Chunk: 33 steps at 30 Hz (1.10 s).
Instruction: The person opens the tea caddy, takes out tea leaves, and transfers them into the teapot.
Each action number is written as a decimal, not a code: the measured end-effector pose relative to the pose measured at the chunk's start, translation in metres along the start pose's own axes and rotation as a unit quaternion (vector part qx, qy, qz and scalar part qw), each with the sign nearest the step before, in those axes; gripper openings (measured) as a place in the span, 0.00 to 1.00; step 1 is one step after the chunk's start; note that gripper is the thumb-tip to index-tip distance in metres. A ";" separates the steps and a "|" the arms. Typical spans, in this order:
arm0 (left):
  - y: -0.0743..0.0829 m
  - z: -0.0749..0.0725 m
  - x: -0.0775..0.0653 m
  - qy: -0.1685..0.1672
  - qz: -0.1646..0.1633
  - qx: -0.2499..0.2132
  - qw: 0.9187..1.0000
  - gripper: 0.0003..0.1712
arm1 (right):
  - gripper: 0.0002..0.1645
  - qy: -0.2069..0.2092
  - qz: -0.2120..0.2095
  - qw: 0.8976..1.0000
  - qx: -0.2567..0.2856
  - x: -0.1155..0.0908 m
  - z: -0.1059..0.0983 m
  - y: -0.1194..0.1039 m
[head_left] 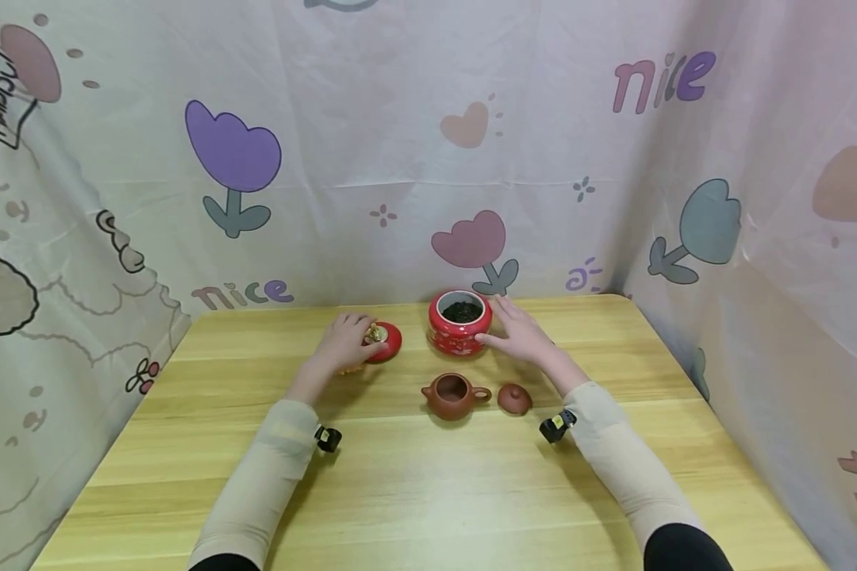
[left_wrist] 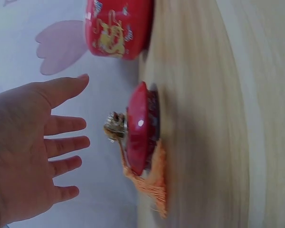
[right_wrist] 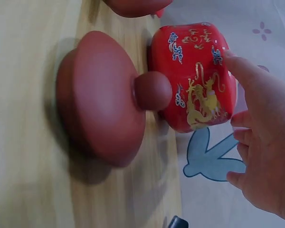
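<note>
A red jar [head_left: 459,339] with gold dragon decoration stands at the back of the table, its mouth uncovered and dark tea leaves [head_left: 463,312] inside. My right hand [head_left: 520,331] is at the jar's right side, fingers spread, thumb tip right at the red wall near the rim. On the left, the jar's red lid [left_wrist: 138,128] lies on the table, its gold knob [left_wrist: 116,125] upward and an orange tassel [left_wrist: 149,187] trailing from it. Just above that lid is my left hand [head_left: 344,342]; its fingers [left_wrist: 66,146] are extended and apart from the knob in the left wrist view.
In front of the jar sits a small brown clay teapot [head_left: 451,396], uncovered, spout to the left. Its round-knobbed lid [head_left: 515,399] lies just right of the handle. A black-tipped object [right_wrist: 178,222] shows at the right wrist view's bottom edge. A patterned curtain [head_left: 371,159] hangs behind the table.
</note>
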<state>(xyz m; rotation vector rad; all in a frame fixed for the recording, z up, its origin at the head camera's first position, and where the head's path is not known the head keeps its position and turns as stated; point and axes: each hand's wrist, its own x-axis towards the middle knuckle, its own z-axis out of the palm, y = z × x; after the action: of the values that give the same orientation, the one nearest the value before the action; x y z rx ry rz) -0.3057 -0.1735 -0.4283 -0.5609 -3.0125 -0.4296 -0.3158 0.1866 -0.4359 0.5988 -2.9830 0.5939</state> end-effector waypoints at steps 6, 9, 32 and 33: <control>0.007 -0.007 -0.007 0.010 0.021 -0.006 1.000 0.40 | 0.52 0.011 -0.002 1.000 -0.002 -0.023 -0.006 0.007; 0.011 -0.010 -0.009 0.013 0.029 -0.017 0.999 0.41 | 0.51 0.019 -0.001 1.000 0.008 -0.037 -0.010 0.009; 0.061 -0.021 0.022 -0.024 0.072 -0.054 0.996 0.55 | 0.40 0.106 0.055 0.991 0.057 -0.113 -0.021 0.042; 0.062 -0.020 0.025 -0.027 0.073 -0.055 0.995 0.55 | 0.40 0.109 0.061 0.991 0.057 -0.114 -0.021 0.043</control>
<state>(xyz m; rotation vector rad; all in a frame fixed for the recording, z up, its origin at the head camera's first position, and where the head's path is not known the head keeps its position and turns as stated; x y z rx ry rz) -0.3065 -0.1147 -0.3905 -0.8069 -2.9858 -0.5832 -0.2273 0.2731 -0.4447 0.3343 -2.8082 0.7872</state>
